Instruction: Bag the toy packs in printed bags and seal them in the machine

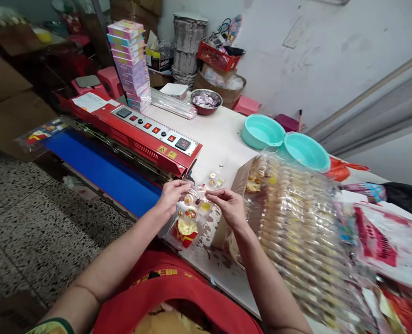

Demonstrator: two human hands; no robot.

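A clear plastic bag (174,236) hangs in front of me, holding a red carton of toy fries (186,231) and small round toy pieces. My left hand (173,198) pinches the bag's upper left edge, close to the end of the red sealing machine (150,155). At the upper right edge, my right hand (229,206) is closed in a pinch on the same bag. Just beyond the fingers, a small clear packet of little round pieces (215,180) lies on the white table (223,134).
The sealer's blue conveyor belt (101,164) runs to the left. A cardboard box (243,178) packed with clear-wrapped toys (296,222) stands on my right. Behind are two turquoise basins (261,130), a metal bowl (207,105) of small packets and a tall stack of boxes (131,65).
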